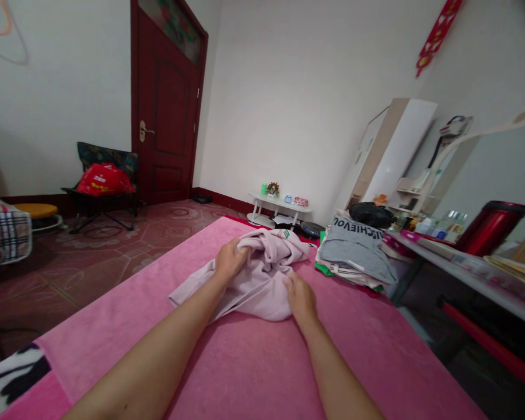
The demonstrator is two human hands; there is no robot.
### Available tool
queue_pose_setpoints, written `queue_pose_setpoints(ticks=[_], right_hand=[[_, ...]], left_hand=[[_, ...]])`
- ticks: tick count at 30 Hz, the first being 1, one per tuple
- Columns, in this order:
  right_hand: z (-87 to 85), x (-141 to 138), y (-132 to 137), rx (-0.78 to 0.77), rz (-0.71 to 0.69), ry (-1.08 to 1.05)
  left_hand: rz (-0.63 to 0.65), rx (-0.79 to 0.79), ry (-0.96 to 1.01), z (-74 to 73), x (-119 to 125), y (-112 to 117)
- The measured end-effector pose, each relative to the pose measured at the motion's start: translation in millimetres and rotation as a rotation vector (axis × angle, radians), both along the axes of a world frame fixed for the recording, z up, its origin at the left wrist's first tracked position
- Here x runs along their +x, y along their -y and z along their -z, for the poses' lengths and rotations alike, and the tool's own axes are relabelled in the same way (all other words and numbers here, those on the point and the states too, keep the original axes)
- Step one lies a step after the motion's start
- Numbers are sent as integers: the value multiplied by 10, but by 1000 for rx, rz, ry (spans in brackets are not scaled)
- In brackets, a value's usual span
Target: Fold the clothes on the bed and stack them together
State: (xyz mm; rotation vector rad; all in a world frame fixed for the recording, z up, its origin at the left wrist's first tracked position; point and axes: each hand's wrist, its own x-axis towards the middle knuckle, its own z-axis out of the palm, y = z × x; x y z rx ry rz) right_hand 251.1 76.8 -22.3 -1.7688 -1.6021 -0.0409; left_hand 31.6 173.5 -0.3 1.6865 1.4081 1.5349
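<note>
together, the left hand [230, 260] and right hand [301, 296] pinch a crumpled pale garment [262, 286] on the pink-covered bed [254, 373]; likely soft, light and limp, it suits gripping by opposite edges.

Pink bed [245, 370], rumpled pale garment [262, 291] atop, clothes stack [354, 249] at edge

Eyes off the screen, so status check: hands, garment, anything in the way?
Left hand gripping pale garment; right hand at its right side. Garment bunched up on pink blanket. Clothes pile close on the right, not covering it.
</note>
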Motion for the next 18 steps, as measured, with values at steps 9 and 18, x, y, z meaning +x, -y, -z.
queue_pose_setpoints(ticks=[9,18], right_hand=[[-1275,306,509,1001,63,-725],[-1614,103,779,767,-233,-863]], left_hand=[[-148,-131,252,-55,-326,-275],[-26,285,-533,-249,-28,142]])
